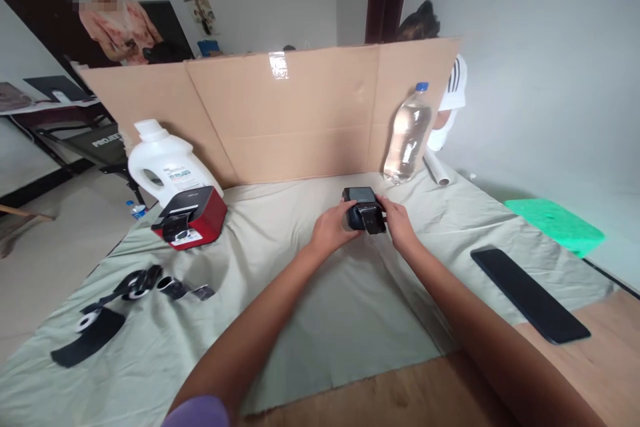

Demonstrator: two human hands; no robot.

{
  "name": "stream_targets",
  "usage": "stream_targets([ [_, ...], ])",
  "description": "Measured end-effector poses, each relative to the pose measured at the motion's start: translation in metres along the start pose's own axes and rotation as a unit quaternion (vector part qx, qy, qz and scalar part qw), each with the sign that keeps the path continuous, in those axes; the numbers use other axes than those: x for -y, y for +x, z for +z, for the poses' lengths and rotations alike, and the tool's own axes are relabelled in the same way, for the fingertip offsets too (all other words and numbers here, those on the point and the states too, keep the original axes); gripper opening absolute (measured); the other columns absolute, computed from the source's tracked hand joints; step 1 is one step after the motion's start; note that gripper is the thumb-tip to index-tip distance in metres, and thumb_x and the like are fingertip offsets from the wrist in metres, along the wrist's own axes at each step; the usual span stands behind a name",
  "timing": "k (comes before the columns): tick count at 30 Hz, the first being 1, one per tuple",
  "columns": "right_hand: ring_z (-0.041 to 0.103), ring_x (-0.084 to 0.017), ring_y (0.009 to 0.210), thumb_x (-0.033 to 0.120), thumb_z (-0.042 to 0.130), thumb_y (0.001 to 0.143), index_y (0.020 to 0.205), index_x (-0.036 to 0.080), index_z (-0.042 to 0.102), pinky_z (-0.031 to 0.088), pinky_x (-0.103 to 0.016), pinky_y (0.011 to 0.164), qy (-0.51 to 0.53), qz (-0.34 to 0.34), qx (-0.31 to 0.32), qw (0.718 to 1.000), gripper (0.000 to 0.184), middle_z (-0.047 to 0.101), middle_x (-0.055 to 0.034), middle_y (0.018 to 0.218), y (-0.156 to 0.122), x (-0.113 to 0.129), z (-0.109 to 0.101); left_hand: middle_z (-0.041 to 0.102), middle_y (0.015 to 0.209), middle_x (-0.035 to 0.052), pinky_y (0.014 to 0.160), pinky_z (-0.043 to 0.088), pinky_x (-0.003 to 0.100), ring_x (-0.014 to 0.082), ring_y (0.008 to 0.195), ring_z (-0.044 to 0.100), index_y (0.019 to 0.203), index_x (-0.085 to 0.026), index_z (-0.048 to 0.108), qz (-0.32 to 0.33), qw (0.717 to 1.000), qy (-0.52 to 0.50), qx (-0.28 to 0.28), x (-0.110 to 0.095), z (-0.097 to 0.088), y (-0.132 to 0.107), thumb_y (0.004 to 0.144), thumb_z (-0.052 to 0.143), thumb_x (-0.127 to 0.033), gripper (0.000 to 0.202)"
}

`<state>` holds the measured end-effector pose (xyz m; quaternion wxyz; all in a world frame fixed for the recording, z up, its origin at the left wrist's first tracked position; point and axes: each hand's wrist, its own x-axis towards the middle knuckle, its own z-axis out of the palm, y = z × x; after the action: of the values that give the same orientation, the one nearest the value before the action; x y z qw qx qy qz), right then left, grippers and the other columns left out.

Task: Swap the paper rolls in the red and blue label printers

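Note:
Both my hands hold a small black box-shaped device (362,196) over the cloth, around the middle of the view. It has a flat grey panel on top and a glossy black strip hanging at its near side; its exact kind is unclear. My left hand (333,230) grips the left side, with the thumb near the top edge. On the opposite side, my right hand (397,219) has its fingers closed against the device. Part of the device is hidden behind the fingers.
A red and black boxy machine (213,217) stands left, before a white jug (167,153). Loose black rolls (135,285) lie nearer. A cardboard panel (290,120) rises behind, with a water bottle (407,137) at right. A long black slab (530,293) lies right. People are beyond the panel.

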<state>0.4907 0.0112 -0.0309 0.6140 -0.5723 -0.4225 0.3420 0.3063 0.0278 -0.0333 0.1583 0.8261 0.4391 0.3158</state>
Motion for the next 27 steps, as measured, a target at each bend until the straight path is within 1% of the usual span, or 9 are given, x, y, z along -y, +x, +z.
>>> stream_targets([
  [3, 0.066, -0.025, 0.097, 0.069, 0.057, 0.079, 0.098, 0.015, 0.079, 0.048, -0.031, 0.083, -0.012, -0.007, -0.067, 0.998, 0.062, 0.077, -0.0059, 0.092, 0.040, -0.007, -0.034, 0.060, 0.144, 0.0061, 0.105, 0.049, 0.037, 0.0273, 0.123, 0.064, 0.141, -0.029, 0.053, 0.010, 0.999, -0.043, 0.006, -0.018, 0.045, 0.048, 0.070, 0.086, -0.038, 0.079],
  [6, 0.066, -0.026, 0.096, 0.071, 0.051, 0.081, 0.095, 0.013, 0.079, 0.047, -0.033, 0.087, -0.038, -0.012, -0.111, 0.993, 0.065, 0.076, -0.0069, 0.090, 0.066, -0.022, -0.061, 0.063, 0.141, 0.0047, 0.104, 0.049, 0.037, 0.0282, 0.121, 0.064, 0.140, -0.028, 0.053, 0.026, 0.997, -0.071, 0.025, -0.028, 0.083, 0.081, 0.069, 0.086, -0.038, 0.079],
  [8, 0.066, -0.026, 0.099, 0.071, 0.046, 0.084, 0.099, 0.012, 0.078, 0.047, -0.034, 0.090, -0.052, -0.013, -0.120, 0.991, 0.069, 0.076, -0.0088, 0.093, 0.075, -0.033, -0.073, 0.064, 0.138, 0.0047, 0.104, 0.049, 0.037, 0.0284, 0.120, 0.065, 0.140, -0.027, 0.054, 0.030, 0.995, -0.086, 0.040, -0.030, 0.101, 0.094, 0.069, 0.086, -0.040, 0.079],
  [11, 0.064, -0.027, 0.104, 0.073, 0.041, 0.087, 0.104, 0.010, 0.076, 0.046, -0.036, 0.095, -0.069, -0.011, -0.111, 0.991, 0.074, 0.076, -0.0121, 0.100, 0.082, -0.046, -0.084, 0.066, 0.135, 0.0039, 0.102, 0.050, 0.036, 0.0277, 0.118, 0.066, 0.139, -0.026, 0.055, 0.029, 0.993, -0.104, 0.054, -0.028, 0.115, 0.102, 0.068, 0.086, -0.039, 0.078],
  [15, 0.065, -0.028, 0.105, 0.077, 0.037, 0.087, 0.106, 0.011, 0.076, 0.046, -0.039, 0.098, -0.085, -0.017, -0.096, 0.992, 0.079, 0.076, -0.0133, 0.102, 0.084, -0.055, -0.087, 0.067, 0.134, 0.0035, 0.101, 0.050, 0.034, 0.0268, 0.118, 0.066, 0.141, -0.027, 0.054, 0.024, 0.993, -0.100, 0.065, -0.025, 0.122, 0.104, 0.070, 0.084, -0.037, 0.078],
  [18, 0.065, -0.029, 0.108, 0.077, 0.034, 0.089, 0.107, 0.012, 0.076, 0.044, -0.040, 0.101, -0.103, -0.033, -0.087, 0.990, 0.079, 0.076, -0.0138, 0.102, 0.084, -0.057, -0.087, 0.068, 0.133, 0.0053, 0.103, 0.049, 0.037, 0.0281, 0.119, 0.065, 0.143, -0.026, 0.052, 0.021, 0.994, -0.081, 0.076, -0.025, 0.124, 0.106, 0.072, 0.083, -0.037, 0.078],
  [21, 0.063, -0.031, 0.114, 0.076, 0.033, 0.090, 0.110, 0.012, 0.075, 0.042, -0.044, 0.106, -0.135, -0.060, -0.075, 0.986, 0.079, 0.075, -0.0159, 0.109, 0.084, -0.061, -0.087, 0.062, 0.142, 0.0065, 0.109, 0.045, 0.041, 0.0292, 0.128, 0.060, 0.147, -0.027, 0.048, 0.017, 0.995, -0.052, 0.082, -0.028, 0.122, 0.102, 0.075, 0.081, -0.040, 0.080],
  [24, 0.059, -0.033, 0.123, 0.070, 0.032, 0.092, 0.123, 0.009, 0.070, 0.038, -0.048, 0.111, -0.169, -0.086, -0.089, 0.978, 0.078, 0.070, -0.0201, 0.125, 0.084, -0.064, -0.091, 0.051, 0.152, 0.0073, 0.113, 0.041, 0.045, 0.0281, 0.137, 0.052, 0.154, -0.029, 0.038, 0.022, 0.995, -0.030, 0.088, -0.028, 0.110, 0.083, 0.081, 0.076, -0.042, 0.083],
  [27, 0.054, -0.034, 0.128, 0.061, 0.035, 0.094, 0.133, 0.007, 0.063, 0.035, -0.054, 0.112, -0.225, -0.151, -0.149, 0.951, 0.072, 0.064, -0.0226, 0.134, 0.081, -0.058, -0.092, 0.049, 0.154, 0.0077, 0.114, 0.041, 0.045, 0.0252, 0.139, 0.051, 0.154, -0.028, 0.036, 0.019, 0.997, -0.022, 0.068, -0.021, 0.079, 0.049, 0.086, 0.070, -0.038, 0.077],
])
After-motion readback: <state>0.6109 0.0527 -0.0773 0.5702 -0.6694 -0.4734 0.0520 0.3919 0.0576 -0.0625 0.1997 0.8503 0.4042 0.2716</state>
